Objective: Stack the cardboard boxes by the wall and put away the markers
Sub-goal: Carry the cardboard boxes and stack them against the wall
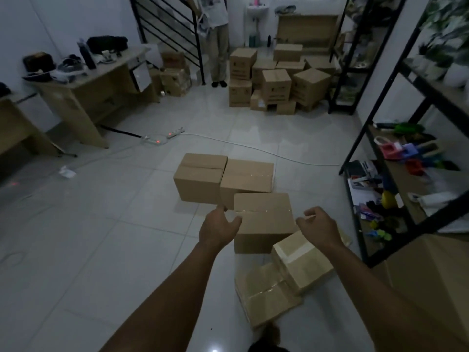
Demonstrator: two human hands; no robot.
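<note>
Several brown cardboard boxes lie on the white tiled floor in front of me. The nearest upright box (264, 219) sits between my hands. My left hand (218, 227) hovers at its left edge with fingers spread, holding nothing. My right hand (318, 224) is at its right edge, fingers loosely curled and empty. Two more boxes (199, 177) (247, 176) stand side by side just behind it. A tilted taped box (300, 265) and a flatter one (266, 295) lie closer to me on the right. I cannot pick out any markers.
A pile of cardboard boxes (279, 80) stands against the far wall. A person (218, 39) stands by the stair railing. A desk (83, 85) is at the left. A black shelf (396, 179) with clutter lines the right. Power strips (162, 138) and a cable cross the floor.
</note>
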